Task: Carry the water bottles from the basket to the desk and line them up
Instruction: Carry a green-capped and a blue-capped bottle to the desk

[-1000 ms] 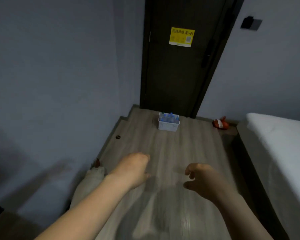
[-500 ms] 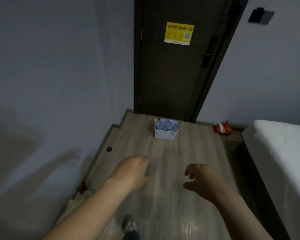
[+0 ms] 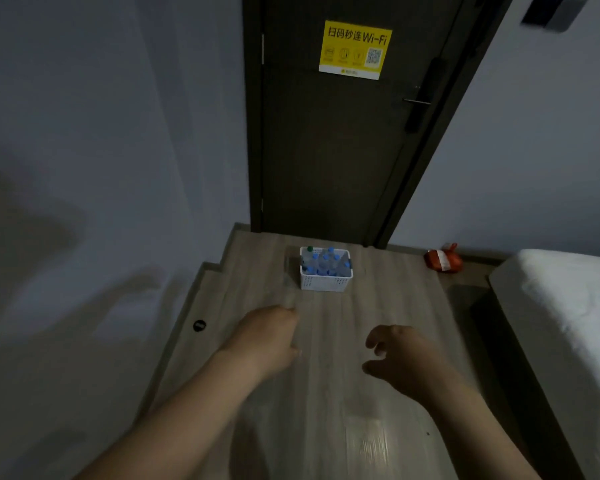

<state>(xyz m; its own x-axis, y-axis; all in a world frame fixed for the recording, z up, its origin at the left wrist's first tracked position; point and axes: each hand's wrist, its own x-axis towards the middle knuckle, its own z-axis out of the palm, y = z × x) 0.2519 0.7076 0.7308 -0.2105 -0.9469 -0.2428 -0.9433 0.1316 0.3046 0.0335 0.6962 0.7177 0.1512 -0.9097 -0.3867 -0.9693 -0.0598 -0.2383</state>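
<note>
A small white plastic basket [image 3: 324, 283] stands on the wooden floor in front of a dark door. Several clear water bottles [image 3: 326, 263] stand upright in it, most with blue caps and one with a green cap. My left hand [image 3: 269, 336] and my right hand [image 3: 400, 356] are stretched forward over the floor, well short of the basket. Both hold nothing, and their fingers hang loosely curled. No desk is in view.
The dark door [image 3: 347, 133] with a yellow Wi-Fi sign is shut behind the basket. A white bed [image 3: 568, 323] fills the right side, a wall [image 3: 101, 168] the left. An orange bag [image 3: 443, 259] lies by the far wall. A round floor socket [image 3: 199, 325] sits at left.
The view has closed in on the basket and door, which look larger now. Both hands stay stretched forward in much the same pose, empty. The pale thing at lower left has left the view.
</note>
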